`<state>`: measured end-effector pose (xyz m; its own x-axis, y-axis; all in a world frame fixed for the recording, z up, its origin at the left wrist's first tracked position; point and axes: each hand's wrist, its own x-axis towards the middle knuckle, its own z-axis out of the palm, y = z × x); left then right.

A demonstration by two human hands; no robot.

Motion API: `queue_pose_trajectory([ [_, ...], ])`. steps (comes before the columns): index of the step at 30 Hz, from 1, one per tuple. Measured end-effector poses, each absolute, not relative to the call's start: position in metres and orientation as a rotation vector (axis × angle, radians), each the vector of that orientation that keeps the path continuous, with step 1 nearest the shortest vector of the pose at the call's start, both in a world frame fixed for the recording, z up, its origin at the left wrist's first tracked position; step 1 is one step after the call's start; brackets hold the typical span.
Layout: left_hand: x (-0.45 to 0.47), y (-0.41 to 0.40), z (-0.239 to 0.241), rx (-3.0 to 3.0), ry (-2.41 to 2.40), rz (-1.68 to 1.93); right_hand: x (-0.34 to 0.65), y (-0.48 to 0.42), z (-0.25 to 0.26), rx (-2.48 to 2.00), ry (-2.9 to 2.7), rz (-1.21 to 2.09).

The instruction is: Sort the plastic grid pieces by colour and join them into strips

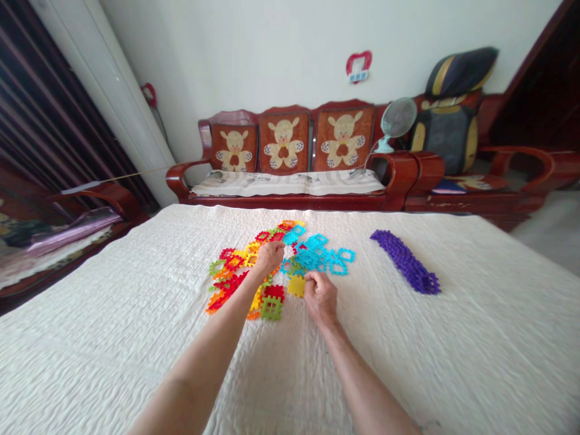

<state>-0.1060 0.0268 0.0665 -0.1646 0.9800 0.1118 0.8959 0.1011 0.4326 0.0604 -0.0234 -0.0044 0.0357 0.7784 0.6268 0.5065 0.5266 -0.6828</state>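
Observation:
My left hand (270,256) is closed in a pinch over the pile, its fingertips at the edge of a light-blue square interlocking block (295,233). My right hand (321,296) is curled shut, thumb and index finger against the edge of a yellow interlocking block (296,286). Left of and under my left arm spread mixed red, orange, yellow and green blocks, among them a green block (271,308) and a red block (273,293). Many light-blue blocks (312,258) lie heaped just beyond my right hand. Fingertip contact is partly hidden.
A long row of purple blocks (405,261) lies apart on the right of the white quilted cover (371,362). Behind the table stand a wooden sofa (290,202) with bear cushions (283,142), a small fan (397,118) and a chair with a dark massage pad (446,139).

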Motion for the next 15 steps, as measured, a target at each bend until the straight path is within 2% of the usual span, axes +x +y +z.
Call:
queue_pose_trajectory([
  [7, -0.12, 0.042, 0.061, 1.923, 2.258, 0.551, 0.054, -0.031, -0.004, -1.067, -1.825, 0.218],
  [15, -0.106, 0.084, 0.065, 2.313, 2.093, 0.365, 0.049, -0.038, 0.001, -0.826, -1.844, 0.445],
])
